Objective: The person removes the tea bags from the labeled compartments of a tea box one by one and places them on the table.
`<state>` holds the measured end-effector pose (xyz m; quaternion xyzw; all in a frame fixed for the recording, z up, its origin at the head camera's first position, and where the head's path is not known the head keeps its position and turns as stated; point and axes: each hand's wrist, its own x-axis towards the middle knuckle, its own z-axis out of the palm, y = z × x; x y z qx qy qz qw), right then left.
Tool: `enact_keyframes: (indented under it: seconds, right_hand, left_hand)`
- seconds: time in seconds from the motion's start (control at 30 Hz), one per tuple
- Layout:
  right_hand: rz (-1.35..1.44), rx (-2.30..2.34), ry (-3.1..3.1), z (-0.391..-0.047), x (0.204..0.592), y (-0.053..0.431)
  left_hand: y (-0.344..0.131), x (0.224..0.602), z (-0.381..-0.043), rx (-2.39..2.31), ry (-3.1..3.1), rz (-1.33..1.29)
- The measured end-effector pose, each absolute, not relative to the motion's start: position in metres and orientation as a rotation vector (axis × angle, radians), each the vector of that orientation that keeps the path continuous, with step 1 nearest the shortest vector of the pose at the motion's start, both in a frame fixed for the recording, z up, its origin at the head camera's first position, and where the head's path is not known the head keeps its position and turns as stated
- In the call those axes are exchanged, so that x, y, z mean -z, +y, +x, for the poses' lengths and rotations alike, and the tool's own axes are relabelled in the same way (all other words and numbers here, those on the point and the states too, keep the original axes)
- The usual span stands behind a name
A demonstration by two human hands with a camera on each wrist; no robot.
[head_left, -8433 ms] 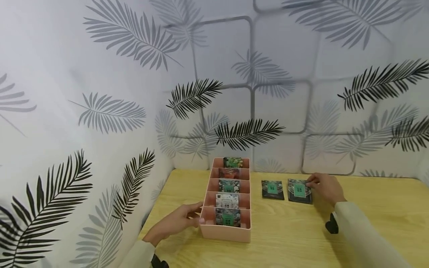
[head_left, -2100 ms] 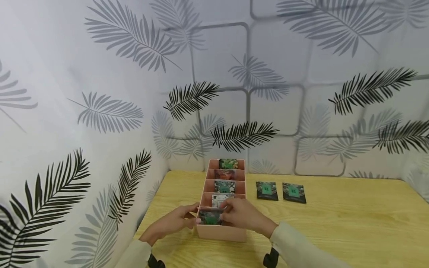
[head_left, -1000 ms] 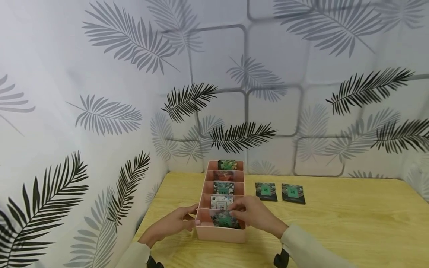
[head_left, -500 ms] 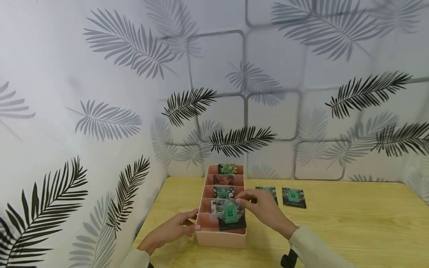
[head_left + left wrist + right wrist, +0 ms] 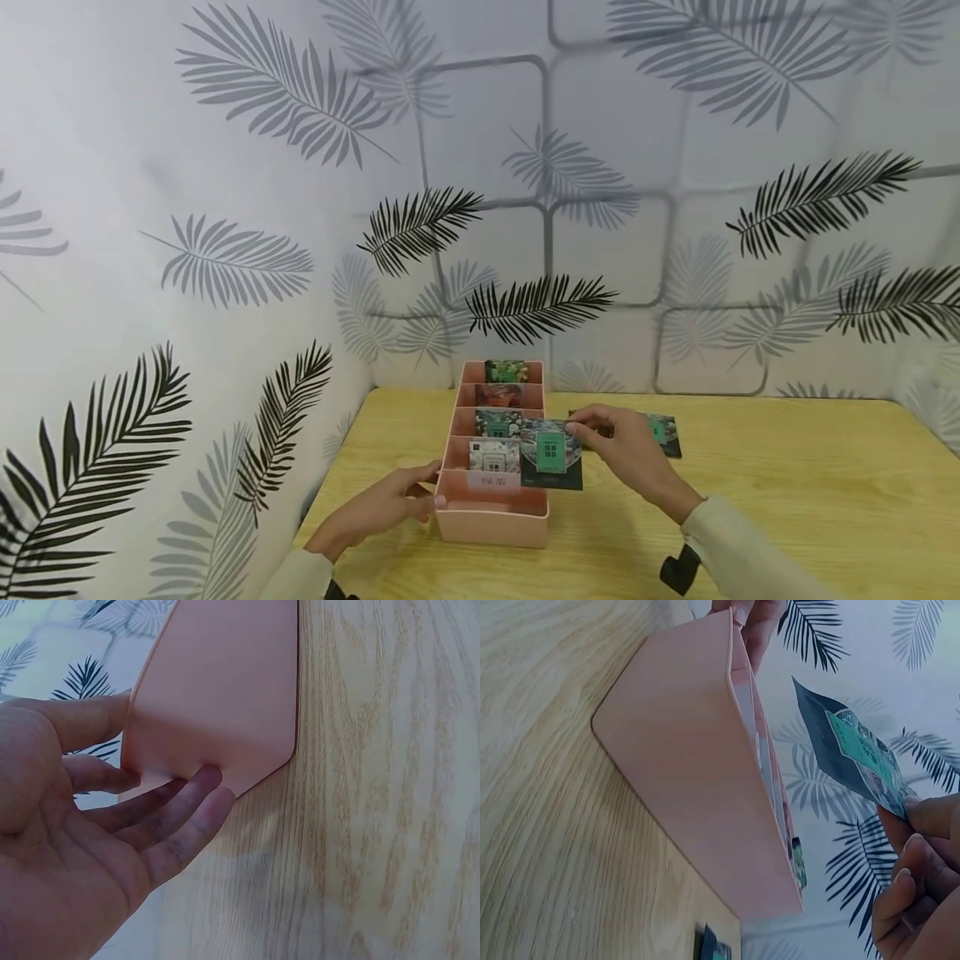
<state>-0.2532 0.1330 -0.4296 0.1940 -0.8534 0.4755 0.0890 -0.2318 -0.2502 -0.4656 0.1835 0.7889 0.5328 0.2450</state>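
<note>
A pink divided box (image 5: 491, 530) stands on the table, with picture-printed sachets upright in its rear compartments. My left hand (image 5: 384, 507) holds its front left corner; in the left wrist view, the fingers (image 5: 184, 844) lie against the outer wall. Between thumb and fingertips, my right hand (image 5: 630, 458) pinches a dark sachet (image 5: 551, 457) with a green label. That sachet is raised over the box's right edge, and the right wrist view shows the sachet (image 5: 855, 754) in the air above the rim. The front compartment holds no sachet; a white slip (image 5: 491, 481) with writing shows at its back.
Two more dark sachets lie on the wooden table (image 5: 787, 500) right of the box. One sachet (image 5: 667, 435) is partly covered by my right hand, the other almost wholly. A leaf-patterned curtain (image 5: 600, 167) hangs behind and to the left.
Earlier my right hand touched the table sachets, then reached into the front compartment. It has lifted that sachet out and moved it up and right. My left hand stays at the box corner.
</note>
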Motion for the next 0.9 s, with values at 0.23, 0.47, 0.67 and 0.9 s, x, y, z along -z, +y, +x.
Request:
enact_keyframes:
  seconds: [0.23,0.47,0.67,0.9]
  right_hand:
    - [0.555,-1.341,-2.536,-0.252,0.433,0.153]
    - [0.491,-1.242,-2.550,-0.257,0.432,0.177]
    - [0.434,-1.173,-2.559,-0.263,0.436,0.200]
    - [0.376,-1.102,-2.574,-0.274,0.449,0.226]
  left_hand:
    - [-0.254,0.468,-0.228,-1.470,2.137,0.491]
    - [-0.252,0.464,-0.229,-1.467,2.151,0.505]
    - [-0.251,0.464,-0.230,-1.460,2.147,0.497]
    - [-0.250,0.464,-0.233,-1.445,2.145,0.516]
